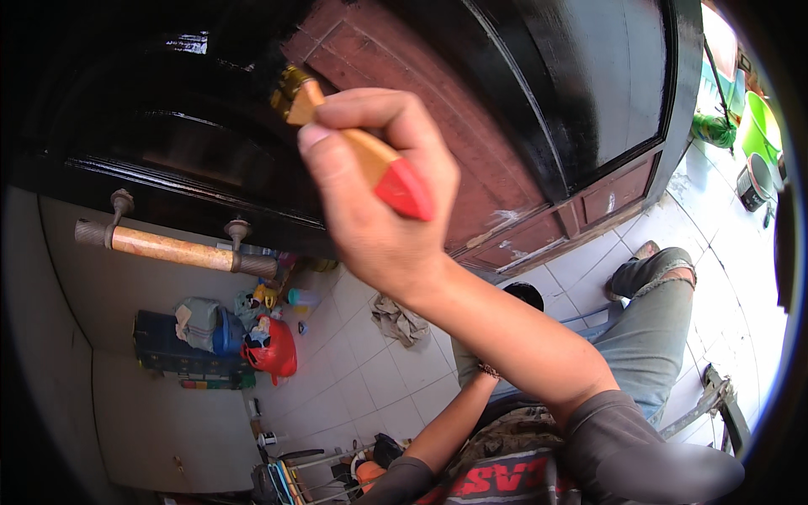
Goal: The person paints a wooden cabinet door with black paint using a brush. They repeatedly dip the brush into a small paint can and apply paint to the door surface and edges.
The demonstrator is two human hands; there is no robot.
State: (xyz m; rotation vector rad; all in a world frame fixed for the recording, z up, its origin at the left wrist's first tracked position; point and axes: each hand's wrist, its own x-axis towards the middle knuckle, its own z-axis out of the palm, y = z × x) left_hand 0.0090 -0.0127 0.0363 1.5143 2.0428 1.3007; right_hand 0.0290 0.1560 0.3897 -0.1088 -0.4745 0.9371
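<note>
My right hand (383, 168) is closed round a paintbrush (370, 156) with a wooden handle and a red end. Its dark, wet bristles point up and left, at the border between glossy black paint and a bare reddish-brown panel (421, 109) of a door (589, 76). My left forearm (450, 421) reaches up from the lower edge, with a bracelet at the wrist. Behind my right forearm, the left hand itself is hidden. Just beyond that forearm shows a round black opening (524, 295), perhaps of a container; whether my left hand touches it cannot be seen.
A marbled bar handle (172, 248) juts from the door at left. A crumpled cloth (400, 320) lies on the tiled floor (370, 379). Bags, one a red bag (271, 349), are piled by the wall. At right stand a dark bucket (755, 183) and a green basin (760, 126).
</note>
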